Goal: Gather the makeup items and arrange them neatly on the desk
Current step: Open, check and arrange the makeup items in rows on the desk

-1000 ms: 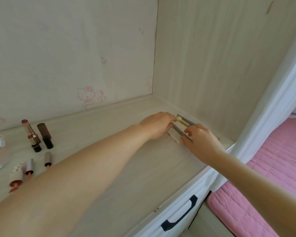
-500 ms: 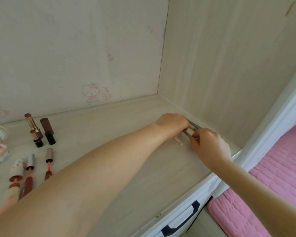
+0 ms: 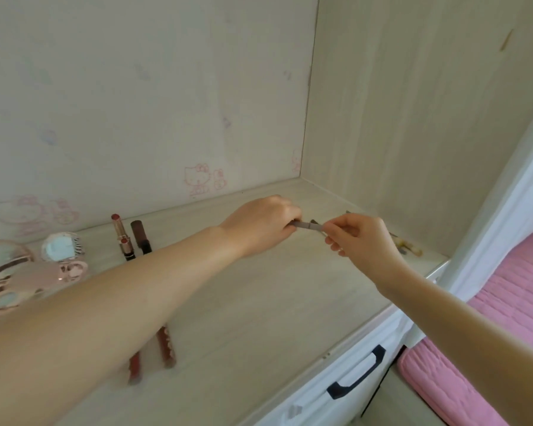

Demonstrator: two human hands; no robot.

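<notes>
Presently, head view, your inventory reads as follows.

Hands, two. Your left hand reaches across from 8 o'clock, knuckles up, fingers curled round one end of a slim grey makeup pencil. Your right hand comes in from 4 o'clock, thumb and forefinger pinching the other end, the remaining fingers curled under. The pencil spans the gap between both hands, raised a little off the desk, just right of frame centre.

Lipsticks standing, two, at 9 o'clock near the back wall: one uncapped lipstick with a red bullet, one dark brown tube just beside it on the right.

Lip glosses lying, two, at 7 o'clock: a red gloss tube and a second red tube, both partly hidden under your left forearm.

Compacts, count uncertain: a round white compact and a rose-gold mirror case at the far left edge, blurred.

Loose items at 3 o'clock by the side panel: a pale-handled brush, partly hidden behind your right hand; number there cannot be told.

Drawer handle, one, black, at 5 o'clock below the desk edge. Pink bedding at the right.
</notes>
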